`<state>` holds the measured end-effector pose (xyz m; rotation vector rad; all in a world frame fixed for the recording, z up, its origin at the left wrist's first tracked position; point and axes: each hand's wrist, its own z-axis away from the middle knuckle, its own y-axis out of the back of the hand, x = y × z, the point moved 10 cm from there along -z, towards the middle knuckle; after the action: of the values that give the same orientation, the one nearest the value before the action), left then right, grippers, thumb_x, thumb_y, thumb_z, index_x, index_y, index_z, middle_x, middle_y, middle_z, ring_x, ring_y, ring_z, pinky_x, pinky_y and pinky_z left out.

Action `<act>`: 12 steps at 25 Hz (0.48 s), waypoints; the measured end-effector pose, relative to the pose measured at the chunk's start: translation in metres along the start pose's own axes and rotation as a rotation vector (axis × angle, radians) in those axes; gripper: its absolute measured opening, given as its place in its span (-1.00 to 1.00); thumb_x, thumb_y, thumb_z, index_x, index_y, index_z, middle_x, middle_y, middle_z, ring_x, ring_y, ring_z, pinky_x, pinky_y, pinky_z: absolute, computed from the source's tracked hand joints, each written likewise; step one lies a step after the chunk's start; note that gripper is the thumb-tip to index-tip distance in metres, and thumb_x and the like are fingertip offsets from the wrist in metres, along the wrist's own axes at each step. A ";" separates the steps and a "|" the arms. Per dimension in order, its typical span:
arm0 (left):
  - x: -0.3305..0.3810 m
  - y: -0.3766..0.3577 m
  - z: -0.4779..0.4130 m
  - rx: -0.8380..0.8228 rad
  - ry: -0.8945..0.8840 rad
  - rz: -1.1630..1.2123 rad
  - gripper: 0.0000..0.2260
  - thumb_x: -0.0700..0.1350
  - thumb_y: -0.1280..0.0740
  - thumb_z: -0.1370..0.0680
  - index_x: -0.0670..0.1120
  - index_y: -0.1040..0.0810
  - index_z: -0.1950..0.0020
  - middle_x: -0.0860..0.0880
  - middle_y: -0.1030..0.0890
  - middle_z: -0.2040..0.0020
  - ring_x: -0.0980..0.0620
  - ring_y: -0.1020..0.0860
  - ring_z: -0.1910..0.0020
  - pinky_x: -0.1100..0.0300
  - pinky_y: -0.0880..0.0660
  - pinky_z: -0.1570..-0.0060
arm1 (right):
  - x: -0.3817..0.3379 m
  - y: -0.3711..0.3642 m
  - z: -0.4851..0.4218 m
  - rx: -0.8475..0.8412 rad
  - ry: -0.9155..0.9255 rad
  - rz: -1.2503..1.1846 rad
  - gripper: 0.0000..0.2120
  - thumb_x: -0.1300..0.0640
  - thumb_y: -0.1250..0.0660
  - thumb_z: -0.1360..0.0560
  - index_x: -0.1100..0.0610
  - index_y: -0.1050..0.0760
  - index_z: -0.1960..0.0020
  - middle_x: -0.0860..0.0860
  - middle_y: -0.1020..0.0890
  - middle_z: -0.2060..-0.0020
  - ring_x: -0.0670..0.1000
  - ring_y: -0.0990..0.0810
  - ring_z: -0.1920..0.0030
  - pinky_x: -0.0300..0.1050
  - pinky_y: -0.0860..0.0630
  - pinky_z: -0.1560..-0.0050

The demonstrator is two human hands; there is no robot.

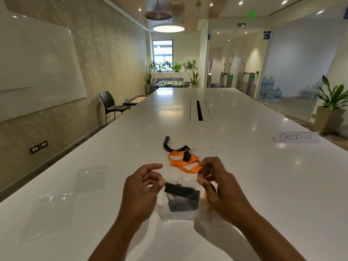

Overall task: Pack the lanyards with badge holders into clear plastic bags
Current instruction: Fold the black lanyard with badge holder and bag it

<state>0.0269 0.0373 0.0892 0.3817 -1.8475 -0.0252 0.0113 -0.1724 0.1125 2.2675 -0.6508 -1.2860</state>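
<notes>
A small clear plastic bag [179, 213] hangs between my hands just above the white table [244, 176]. Inside it sits a folded black lanyard [183, 198] with a metal clip at the top. My left hand [140, 193] pinches the bag's top left corner. At the top right corner, my right hand [216, 187] pinches the bag the same way. Beyond my hands lie an orange lanyard [185, 162], another black lanyard [172, 146] and a clear badge holder [206, 152].
Several empty clear bags [62, 200] lie on the table to the left. A white "CHECK-IN" card [296, 137] stands at the right. A cable slot [200, 111] runs along the table's middle. A black chair [111, 104] stands off the left edge.
</notes>
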 end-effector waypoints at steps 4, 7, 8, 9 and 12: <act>0.009 -0.014 0.003 -0.124 -0.100 -0.059 -0.81 -0.23 -0.36 -0.54 0.09 -0.54 0.04 0.13 -0.63 0.04 0.15 -0.62 0.02 0.40 -0.56 0.13 | -0.007 -0.021 0.003 -0.211 0.071 0.065 -0.83 -0.13 -0.12 -0.54 -0.39 -0.32 -0.08 -0.26 -0.46 -0.13 -0.22 -0.47 -0.10 -0.31 -0.50 -0.10; 0.018 -0.020 0.009 -0.168 -0.188 -0.061 -0.77 -0.26 -0.30 -0.57 0.08 -0.59 0.07 0.11 -0.62 0.02 0.26 -0.58 -0.04 0.42 -0.56 0.12 | -0.003 -0.022 0.003 -0.220 0.053 0.061 -0.82 -0.25 -0.10 -0.46 -0.41 -0.35 -0.05 -0.29 -0.45 -0.09 -0.20 -0.47 -0.10 -0.29 -0.53 -0.06; 0.019 -0.021 0.009 -0.172 -0.204 -0.066 -0.77 -0.26 -0.29 -0.57 0.08 -0.60 0.07 0.10 -0.62 0.02 0.26 -0.56 -0.05 0.43 -0.55 0.13 | -0.002 -0.020 0.002 -0.205 0.042 0.051 -0.81 -0.26 -0.13 -0.45 -0.39 -0.38 -0.05 -0.30 -0.46 -0.06 -0.19 -0.49 -0.08 -0.29 -0.55 -0.02; 0.020 -0.022 0.010 -0.184 -0.221 -0.079 -0.77 -0.26 -0.28 -0.58 0.07 -0.61 0.06 0.09 -0.61 0.02 0.25 -0.56 -0.05 0.43 -0.54 0.12 | -0.001 -0.017 0.001 -0.185 0.029 0.030 -0.80 -0.25 -0.16 -0.44 -0.37 -0.43 -0.05 -0.30 -0.49 -0.03 -0.19 -0.51 -0.05 -0.31 -0.55 0.02; 0.020 -0.033 0.013 -0.274 -0.251 -0.122 -0.80 -0.26 -0.32 -0.56 0.03 -0.66 0.06 0.09 -0.59 0.05 0.19 -0.56 -0.03 0.33 -0.58 0.08 | 0.002 -0.019 0.001 -0.167 0.002 -0.041 -0.76 -0.23 -0.27 -0.44 -0.30 -0.54 -0.09 -0.28 -0.57 0.02 -0.22 -0.53 -0.03 -0.37 -0.52 0.09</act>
<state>0.0174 -0.0014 0.0972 0.3088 -2.0307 -0.4226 0.0152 -0.1591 0.0995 2.1561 -0.4799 -1.3058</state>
